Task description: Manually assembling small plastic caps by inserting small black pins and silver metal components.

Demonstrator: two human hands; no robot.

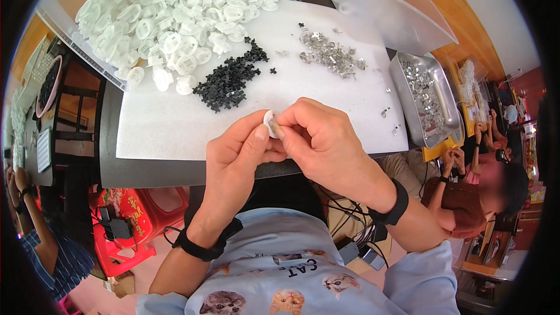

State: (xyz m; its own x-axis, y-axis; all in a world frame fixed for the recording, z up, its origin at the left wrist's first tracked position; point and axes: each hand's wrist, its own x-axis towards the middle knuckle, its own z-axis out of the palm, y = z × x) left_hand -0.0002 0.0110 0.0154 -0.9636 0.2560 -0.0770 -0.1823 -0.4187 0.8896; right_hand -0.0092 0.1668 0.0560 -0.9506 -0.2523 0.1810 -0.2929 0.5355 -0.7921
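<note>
Both hands meet over the near edge of a white foam sheet (157, 140). My left hand (236, 151) pinches a small round white plastic part (269, 119) between thumb and fingers. From the right, my right hand (318, 134) closes its thumb and forefinger on the same part; whether a smaller piece sits between those fingertips is hidden. Beyond the hands lies a pile of small black cross-shaped pieces (227, 84). Farther left rises a big heap of similar white plastic parts (169, 17). Small silvery metal clips (329, 52) lie scattered toward the back right.
A metal tray (397, 90) holding more clips stands at the right table edge, with a clear plastic bin (391, 6) behind it. Red stools (140, 216) and cables (361, 221) are below the table. Other people (461, 198) work on both sides.
</note>
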